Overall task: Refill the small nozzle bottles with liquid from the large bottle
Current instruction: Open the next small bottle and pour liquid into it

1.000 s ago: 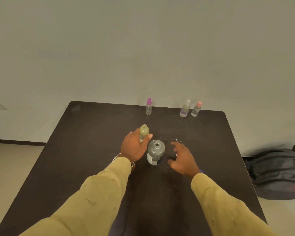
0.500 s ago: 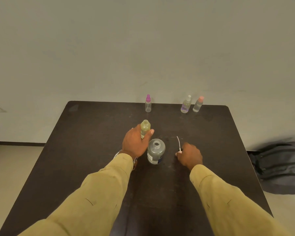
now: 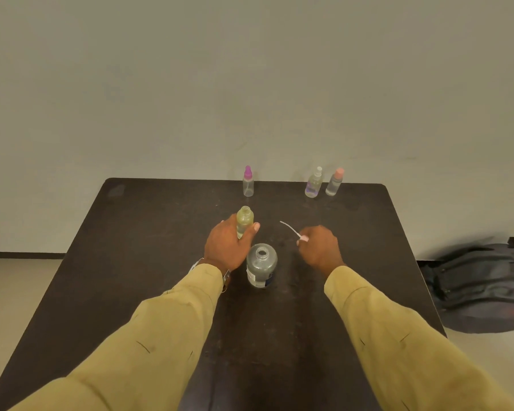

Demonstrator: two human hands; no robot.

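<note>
Nozzle cap [image 3: 304, 239] half-hidden in right hand [image 3: 319, 250]

Uncapped small bottle [image 3: 244, 221] was gripped upright by left hand [image 3: 226, 247], nozzle tube [image 3: 290, 229] was pinched by right hand [image 3: 319, 251], open large bottle [image 3: 261, 265] was seen between them on worktop [image 3: 149, 232].

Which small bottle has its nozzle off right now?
The yellowish bottle gripped by the left hand: its neck is open, while the three far bottles wear caps.
</note>
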